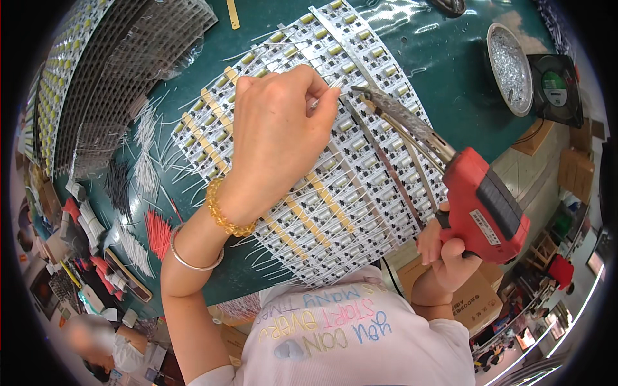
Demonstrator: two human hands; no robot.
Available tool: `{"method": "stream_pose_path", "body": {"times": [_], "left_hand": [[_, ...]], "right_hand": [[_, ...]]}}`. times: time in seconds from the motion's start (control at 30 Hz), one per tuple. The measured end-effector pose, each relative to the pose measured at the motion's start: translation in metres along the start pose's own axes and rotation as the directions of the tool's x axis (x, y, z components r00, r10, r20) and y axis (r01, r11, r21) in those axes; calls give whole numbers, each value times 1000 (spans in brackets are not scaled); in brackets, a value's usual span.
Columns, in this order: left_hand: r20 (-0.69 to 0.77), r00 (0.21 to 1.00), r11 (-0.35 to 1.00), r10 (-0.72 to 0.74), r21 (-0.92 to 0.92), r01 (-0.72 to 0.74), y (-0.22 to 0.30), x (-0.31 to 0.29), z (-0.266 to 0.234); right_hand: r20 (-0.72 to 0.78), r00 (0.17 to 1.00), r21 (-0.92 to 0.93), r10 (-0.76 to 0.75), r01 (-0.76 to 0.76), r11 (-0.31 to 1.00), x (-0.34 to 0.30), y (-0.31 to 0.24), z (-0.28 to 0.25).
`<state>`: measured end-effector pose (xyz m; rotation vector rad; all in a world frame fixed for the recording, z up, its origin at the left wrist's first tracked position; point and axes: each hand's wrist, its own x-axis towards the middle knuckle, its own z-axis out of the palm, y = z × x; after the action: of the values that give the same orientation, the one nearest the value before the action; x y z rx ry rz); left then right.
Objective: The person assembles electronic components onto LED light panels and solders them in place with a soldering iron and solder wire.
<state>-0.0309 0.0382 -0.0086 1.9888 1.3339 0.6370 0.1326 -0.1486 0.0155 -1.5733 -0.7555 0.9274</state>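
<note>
A large panel of white circuit boards (402, 138) with rows of yellow-green components lies on the table before me. Over its middle, my left hand (277, 122) is closed in a pinch, with what looks like a thin white wire (335, 83) at its fingertips. My right hand (447, 257) grips a red and black soldering gun (483, 206) at the panel's right side. The gun's tip points left and ends just right of my left fingertips. White wires stick out from many boards along the panel's left and lower parts. My left palm is hidden.
Stacked board panels (96, 83) stand at the far left. Bundles of white wires (147, 154), black wires (118, 186) and red wires (158, 233) lie left of the panel. A bowl of silvery bits (510, 71) and a black fan (557, 90) are far right. Another person sits lower left.
</note>
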Motion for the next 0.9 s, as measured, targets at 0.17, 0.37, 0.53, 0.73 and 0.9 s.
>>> {"method": "stream_pose_path", "body": {"times": [0.17, 0.37, 0.53, 0.73, 0.9], "left_hand": [[-5, 1000, 1000, 2, 1, -2, -1, 4, -3], [-83, 988, 992, 127, 30, -125, -3, 0, -7], [-69, 991, 993, 115, 14, -115, 4, -8, -17], [-38, 988, 988, 150, 38, -149, 17, -17, -29], [32, 999, 981, 5, -193, 2, 18, -20, -20]], "right_hand": [[-6, 1000, 11, -19, 20, 1000, 4, -6, 7], [33, 999, 124, -1, -4, 992, -4, 5, -3], [108, 990, 215, -88, 63, 975, -3, 7, -14], [100, 992, 203, -81, 59, 977, -3, 4, -14], [49, 996, 171, -72, 62, 983, -4, -2, -7]]}}
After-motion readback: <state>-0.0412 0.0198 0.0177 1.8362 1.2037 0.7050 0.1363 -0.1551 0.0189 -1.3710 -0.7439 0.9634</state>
